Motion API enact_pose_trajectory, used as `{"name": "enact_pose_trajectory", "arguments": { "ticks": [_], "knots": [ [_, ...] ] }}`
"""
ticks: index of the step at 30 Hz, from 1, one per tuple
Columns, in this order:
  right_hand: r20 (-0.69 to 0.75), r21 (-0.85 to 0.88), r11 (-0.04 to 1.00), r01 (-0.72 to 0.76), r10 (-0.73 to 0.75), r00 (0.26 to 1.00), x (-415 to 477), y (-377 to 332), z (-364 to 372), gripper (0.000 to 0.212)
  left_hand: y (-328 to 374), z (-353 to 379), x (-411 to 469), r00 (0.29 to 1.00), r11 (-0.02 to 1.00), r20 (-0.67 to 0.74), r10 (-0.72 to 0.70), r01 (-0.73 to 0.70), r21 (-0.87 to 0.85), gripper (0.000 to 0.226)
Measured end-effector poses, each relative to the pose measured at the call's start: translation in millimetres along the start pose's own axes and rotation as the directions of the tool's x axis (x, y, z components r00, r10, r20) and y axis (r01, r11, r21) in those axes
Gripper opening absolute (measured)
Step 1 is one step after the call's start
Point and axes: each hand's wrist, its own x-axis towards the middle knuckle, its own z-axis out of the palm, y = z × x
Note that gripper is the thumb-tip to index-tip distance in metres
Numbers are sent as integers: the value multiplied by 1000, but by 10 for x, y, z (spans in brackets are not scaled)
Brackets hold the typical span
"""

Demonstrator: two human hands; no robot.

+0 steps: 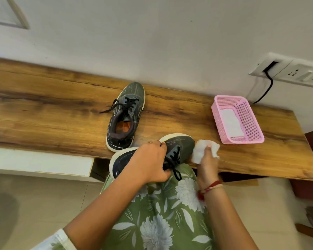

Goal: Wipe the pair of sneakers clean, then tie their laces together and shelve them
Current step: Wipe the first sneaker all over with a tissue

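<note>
Low in the middle of the frame, above my green floral dress (pixel 161 213), my left hand (pixel 150 161) gripped a grey sneaker (pixel 182 144) across its laces, its toe over the near edge of the wooden surface (pixel 43 109). Just right of the toe, my right hand (pixel 207 163) pinched a crumpled white wipe (pixel 201 150). Beyond, the second sneaker (pixel 125 114) stood upright at centre frame, laces loose. Farther right sat a pink mesh basket (pixel 251 123) holding a white sheet (pixel 230 121).
</note>
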Motion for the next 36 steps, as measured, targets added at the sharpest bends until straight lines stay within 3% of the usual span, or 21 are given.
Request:
{"name": "enact_pose_trajectory", "arguments": {
  "ticks": [4, 7, 11, 16, 20, 26, 29, 32, 34, 36],
  "knots": [
    [161, -211, 939, 272, -241, 957, -157, 163, 240, 28, -3, -8, -2, 1000, 999, 6, -30, 31, -9, 75],
    [256, -295, 870, 395, -326, 910, -155, 299, 184, 38, -11, -16, -2, 1000, 1000, -6, -17, 17, -2, 75],
    [171, -397, 834, 383, -343, 924, -28, 324, 131, 42, 26, 7, -29, 1000, 1000, -7, -11, 11, 4, 76],
    [367, -414, 747, 521, -387, 846, -111, 424, 133, 43, -8, -11, 7, 1000, 1000, -4, -14, 14, -12, 76],
    [303, -630, 602, 491, -391, 869, -11, 402, 122, 49, 11, -11, -13, 1000, 1000, 14, -12, 12, -11, 75],
    [474, -584, 518, 625, -408, 780, -7, 451, 115, 46, -29, -3, 16, 999, 999, 23, -25, 26, -46, 69],
    [383, -614, 572, 544, -387, 839, 29, 403, 107, 57, -14, -3, 17, 999, 999, 36, -23, 25, -36, 71],
    [467, -523, 610, 595, -379, 799, -45, 428, 175, 51, -17, -6, 19, 999, 999, 27, -27, 28, -41, 67],
    [453, -535, 593, 602, -400, 797, -7, 435, 146, 60, -18, -13, 15, 999, 999, 27, -20, 21, -37, 67],
    [370, -595, 603, 532, -381, 847, 56, 411, 134, 77, -13, -13, 10, 999, 999, 28, -20, 21, -28, 67]
  ]
}}
